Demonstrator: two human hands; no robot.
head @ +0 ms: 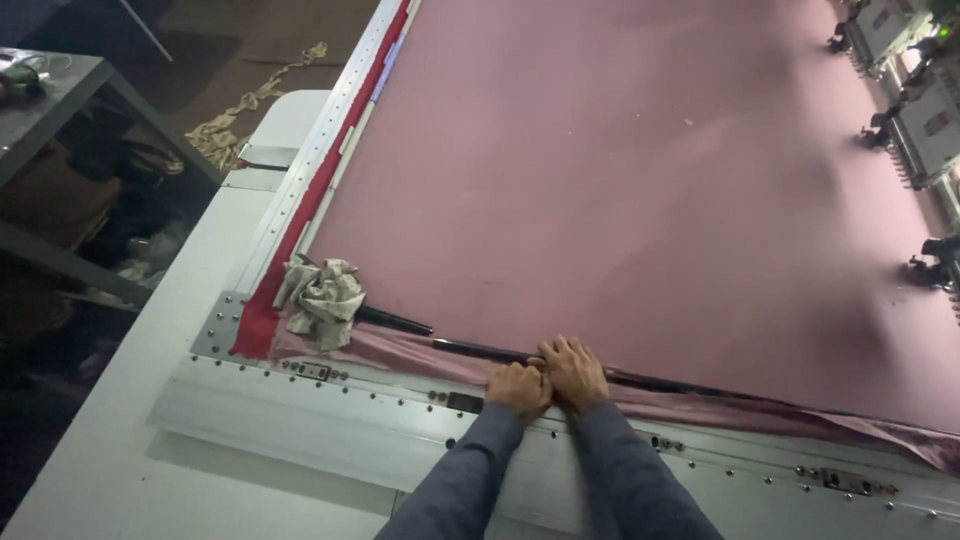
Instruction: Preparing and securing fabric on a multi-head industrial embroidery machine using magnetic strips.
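Pink fabric (620, 190) lies stretched flat over the big frame in front of you, filling most of the head view, and its near edge runs under a thin dark rod (480, 350) along the metal frame rail (380, 400). Your left hand (518, 388) and right hand (572, 372) sit side by side, touching, right on that edge. Both are curled narrow, fingers pressed down on the rod and the cloth fold; whether either truly pinches the cloth you cannot tell from here.

Judge the cloth as light, thin and soft, with a slight sheen, so it probably slides easily under your fingertips. The loose margin (760, 410) rumples to your right, which suggests it creases fast. Take hold at the edge, close to the rod, rather than out on the taut middle.

A crumpled pale rag (322, 298) rests at the near left corner, over the rod's end. A red strip (300, 230) runs up the left side beside the bolted rail.

You see no packages or readable labels. Embroidery machine heads (925, 110), pale boxy units with small dark feet, line the far right edge. The white counter (110, 420) spreads out at lower left, and beyond it pale cloth scraps (240, 115) trail on the floor.
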